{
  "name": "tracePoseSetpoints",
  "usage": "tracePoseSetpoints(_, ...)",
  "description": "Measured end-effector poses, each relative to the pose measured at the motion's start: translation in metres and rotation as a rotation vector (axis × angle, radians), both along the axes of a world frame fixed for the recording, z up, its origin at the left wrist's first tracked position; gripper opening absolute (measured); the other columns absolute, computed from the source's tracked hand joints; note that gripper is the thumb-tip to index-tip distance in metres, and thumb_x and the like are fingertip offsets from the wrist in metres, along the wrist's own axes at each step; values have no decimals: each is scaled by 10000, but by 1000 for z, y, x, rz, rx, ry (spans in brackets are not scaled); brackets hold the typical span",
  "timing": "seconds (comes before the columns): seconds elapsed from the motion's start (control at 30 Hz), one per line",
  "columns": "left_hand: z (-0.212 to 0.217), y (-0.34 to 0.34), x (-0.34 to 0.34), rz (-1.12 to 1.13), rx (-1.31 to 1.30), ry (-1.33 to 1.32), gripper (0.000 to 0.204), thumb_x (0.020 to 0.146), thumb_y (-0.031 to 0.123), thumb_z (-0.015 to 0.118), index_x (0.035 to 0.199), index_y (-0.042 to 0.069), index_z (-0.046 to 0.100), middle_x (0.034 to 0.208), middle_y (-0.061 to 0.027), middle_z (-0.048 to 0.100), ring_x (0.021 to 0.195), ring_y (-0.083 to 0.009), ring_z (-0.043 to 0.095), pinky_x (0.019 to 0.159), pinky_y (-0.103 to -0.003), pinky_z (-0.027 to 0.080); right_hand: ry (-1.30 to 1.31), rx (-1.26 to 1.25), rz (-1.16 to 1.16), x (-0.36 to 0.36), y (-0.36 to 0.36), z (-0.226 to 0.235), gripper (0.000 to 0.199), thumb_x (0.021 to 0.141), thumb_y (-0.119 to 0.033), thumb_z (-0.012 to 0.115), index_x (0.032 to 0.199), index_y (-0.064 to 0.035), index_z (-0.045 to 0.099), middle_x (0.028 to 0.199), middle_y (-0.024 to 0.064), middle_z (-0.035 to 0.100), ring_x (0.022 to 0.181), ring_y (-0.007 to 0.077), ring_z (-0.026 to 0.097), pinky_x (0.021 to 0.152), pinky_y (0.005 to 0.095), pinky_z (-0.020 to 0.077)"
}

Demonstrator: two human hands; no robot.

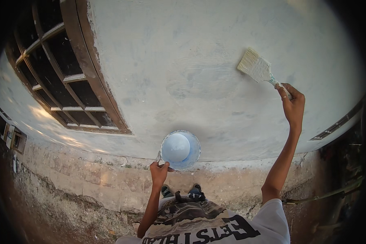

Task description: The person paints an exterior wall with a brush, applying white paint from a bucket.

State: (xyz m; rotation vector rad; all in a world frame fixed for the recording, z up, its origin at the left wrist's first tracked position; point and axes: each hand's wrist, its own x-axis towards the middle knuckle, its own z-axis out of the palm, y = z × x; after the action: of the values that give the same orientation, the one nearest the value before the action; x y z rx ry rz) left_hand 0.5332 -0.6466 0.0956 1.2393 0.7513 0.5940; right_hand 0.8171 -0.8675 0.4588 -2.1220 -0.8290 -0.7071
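Observation:
My right hand [293, 103] is closed round the handle of a wide paintbrush [255, 67], raised at the right. The brush's pale bristles point up and left, at or close against the whitish wall [207, 36]; whether they touch it I cannot tell. Low in the middle, my left hand [160, 173] grips the rim and side of a round paint bucket [194, 148]. White paint [177, 147] shows inside the bucket, and its inner wall is smeared white and blue. Patchy, uneven streaks cover the wall between bucket and brush.
A brown-framed window [87, 61] with several dark panes fills the upper left of the wall. Below runs a rough, paint-spotted ledge or floor [89, 175], where my feet [195, 191] stand. A thin pole [325, 196] lies off at the lower right.

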Motion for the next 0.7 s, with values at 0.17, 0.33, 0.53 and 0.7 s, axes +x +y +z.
tracePoseSetpoints(0.17, 1, 1, 0, -4, 3, 10, 228, 821, 5, 616, 962, -160, 545, 668, -185, 664, 570, -228, 680, 532, -282, 520, -26, -104, 149, -17, 55, 8, 255, 844, -220, 674, 936, 15, 710, 571, 86, 548, 495, 109, 422, 479, 271, 353)
tracePoseSetpoints(0.33, 4, -2, 2, -19, 19, -4, 274, 820, 3, 611, 1029, -160, 542, 673, -179, 667, 568, -219, 679, 536, -279, 518, -87, -125, 91, -7, 69, 11, 283, 840, -255, 673, 968, -6, 710, 621, 122, 617, 489, 150, 476, 511, 285, 418)
tracePoseSetpoints(0.53, -3, -1, -3, 2, -5, -34, 245, 825, 6, 613, 993, -159, 544, 650, -175, 665, 572, -216, 680, 543, -279, 522, 22, 72, -29, -7, 5, -25, 271, 870, -211, 662, 960, 43, 697, 595, 18, 531, 521, 73, 401, 477, 247, 325)
tracePoseSetpoints(0.7, 1, 1, -3, -15, 31, 42, 187, 831, 19, 632, 877, -142, 548, 623, -178, 661, 571, -215, 680, 548, -287, 529, 572, 79, 176, -65, -11, -91, 213, 881, -155, 647, 945, 42, 695, 582, -56, 434, 523, 27, 322, 455, 222, 228)
